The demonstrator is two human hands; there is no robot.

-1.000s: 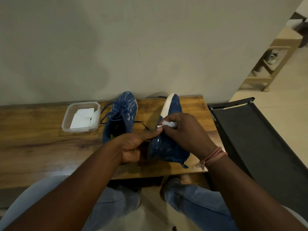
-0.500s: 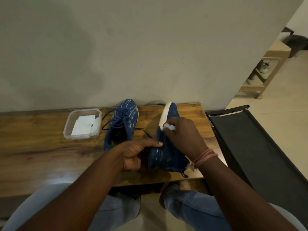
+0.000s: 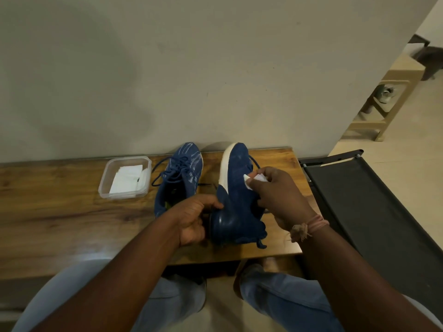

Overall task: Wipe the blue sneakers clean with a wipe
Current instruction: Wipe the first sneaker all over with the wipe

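Wood table (image 3: 60, 212): wipe tub (image 3: 124, 177), 2 blue sneakers (image 3: 178, 178).

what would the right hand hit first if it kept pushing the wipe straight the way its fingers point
The right hand presses the wipe leftward into the tilted sneaker, so the shoe's blue side comes first. Beyond it lies the other sneaker, though depth is hard to judge.

No legible text anywhere

Both forearms are bare, no sleeves showing. A pinkish thread band (image 3: 314, 224) with a frayed knot circles the wrist behind the right hand (image 3: 279, 197). Light blue jeans (image 3: 287, 298) cover both legs.
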